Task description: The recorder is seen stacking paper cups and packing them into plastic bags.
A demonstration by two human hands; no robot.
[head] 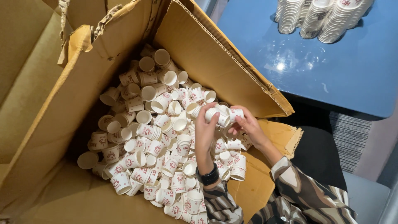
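A large open cardboard box [62,124] holds a heap of small white paper cups [153,137] with red print. Above the heap both hands grip a short row of nested cups [219,115] held sideways. My left hand [206,132], with a black watch at the wrist, clasps the row's left end. At the right end are the fingers of my right hand [248,126]. Both arms wear camouflage-patterned sleeves.
A blue glossy table [331,70] stands at the upper right, bearing several tall stacks of the same cups [323,16]. The box's right flap [215,58] leans up between heap and table. A dark seat [319,153] and striped carpet lie at the right.
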